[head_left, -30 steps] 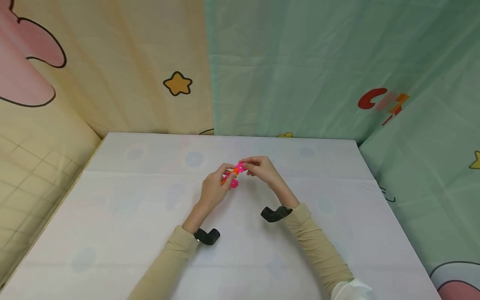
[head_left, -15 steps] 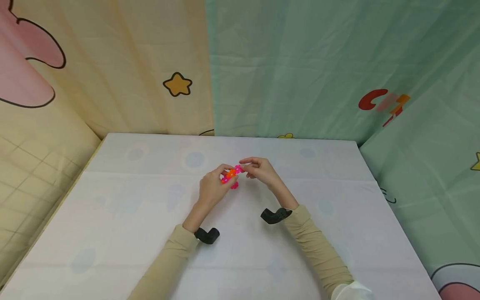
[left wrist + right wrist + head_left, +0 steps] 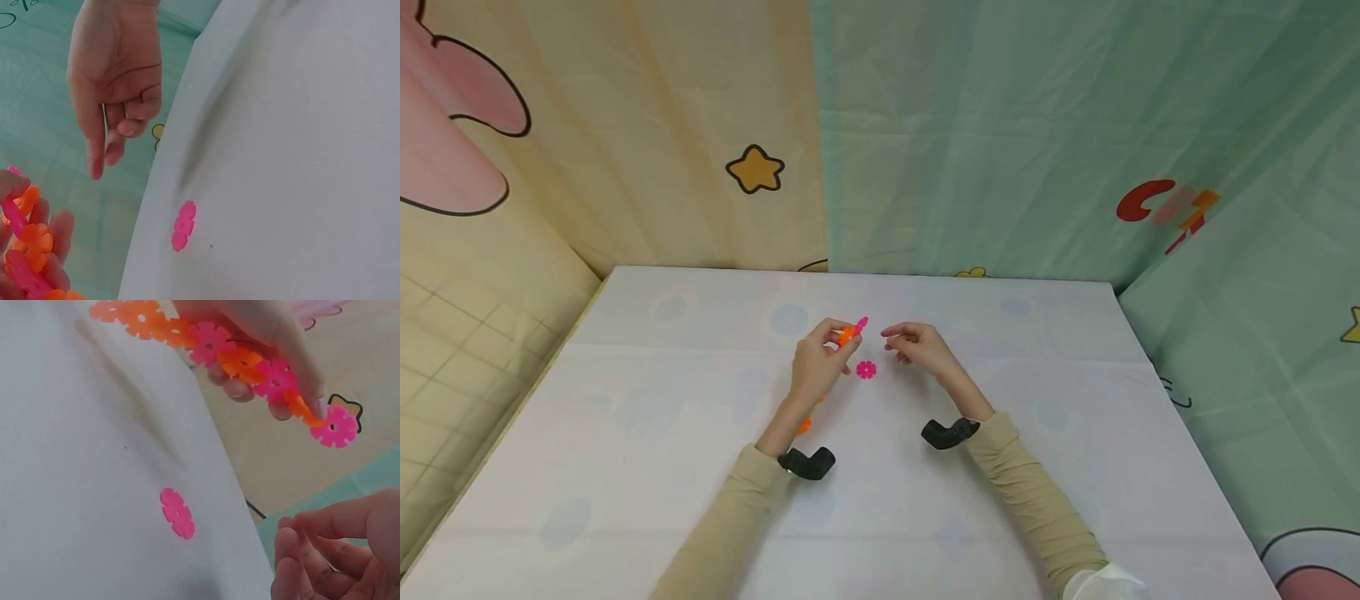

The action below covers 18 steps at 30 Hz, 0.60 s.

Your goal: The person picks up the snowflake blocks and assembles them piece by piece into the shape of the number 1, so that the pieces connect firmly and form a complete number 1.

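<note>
My left hand [image 3: 815, 362] grips a chain of pink and orange interlocking snowflake discs [image 3: 209, 344], raised above the table. Thumb and fingers close around its middle, as the right wrist view shows. A pink disc [image 3: 334, 427] forms the end beyond my thumb, while orange discs [image 3: 804, 426] trail below the wrist. Across a small gap, my right hand [image 3: 925, 346] holds nothing, its fingers loosely bent and the index finger extended. Between the hands, one loose pink disc [image 3: 866, 369] lies flat on the table.
A pale cloth with faint spots covers the table [image 3: 880, 517]. Its far edge meets a yellow and green curtain [image 3: 970, 142]. Each wrist wears a black camera mount [image 3: 808, 463] that juts inward.
My right hand has come away from the chain's pink end. The left hand has drawn back leftward and turned the chain, uncovering the loose pink disc and the trailing orange discs.
</note>
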Tool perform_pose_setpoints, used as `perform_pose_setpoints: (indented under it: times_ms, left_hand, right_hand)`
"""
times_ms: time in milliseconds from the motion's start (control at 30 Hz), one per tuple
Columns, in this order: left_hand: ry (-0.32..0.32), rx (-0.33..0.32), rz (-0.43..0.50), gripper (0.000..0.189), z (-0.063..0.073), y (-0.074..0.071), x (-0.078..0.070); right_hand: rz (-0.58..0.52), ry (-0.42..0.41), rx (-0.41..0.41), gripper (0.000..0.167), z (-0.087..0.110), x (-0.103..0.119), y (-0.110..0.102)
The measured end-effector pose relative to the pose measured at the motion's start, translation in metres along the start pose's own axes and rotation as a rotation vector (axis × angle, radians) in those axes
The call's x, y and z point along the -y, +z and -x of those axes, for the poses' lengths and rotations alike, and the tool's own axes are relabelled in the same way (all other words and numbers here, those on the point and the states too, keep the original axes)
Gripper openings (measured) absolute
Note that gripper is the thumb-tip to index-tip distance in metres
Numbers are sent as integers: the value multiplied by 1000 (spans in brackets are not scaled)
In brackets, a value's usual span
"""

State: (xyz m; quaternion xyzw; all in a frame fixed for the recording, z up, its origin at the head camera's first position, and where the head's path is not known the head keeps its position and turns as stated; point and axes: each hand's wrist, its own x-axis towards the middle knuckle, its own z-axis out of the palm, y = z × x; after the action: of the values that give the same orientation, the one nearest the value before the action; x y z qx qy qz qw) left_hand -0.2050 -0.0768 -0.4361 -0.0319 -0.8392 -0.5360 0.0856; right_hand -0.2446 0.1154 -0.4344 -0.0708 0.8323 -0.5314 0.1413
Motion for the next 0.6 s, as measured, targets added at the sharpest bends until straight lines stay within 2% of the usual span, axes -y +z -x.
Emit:
perform_pose_setpoints:
  times_ms: [133, 267, 600]
  left_hand:
    - [-22, -15, 29, 30, -2, -4, -1]
    - [-29, -25, 14, 31, -4, -7, 0]
    - [19, -21, 21, 27, -3, -11, 2]
  right_hand:
    - [42, -8, -4, 26, -4, -5, 5]
    - [76, -1, -6, 25, -6, -7, 12]
    - [161, -12, 24, 26, -8, -11, 25]
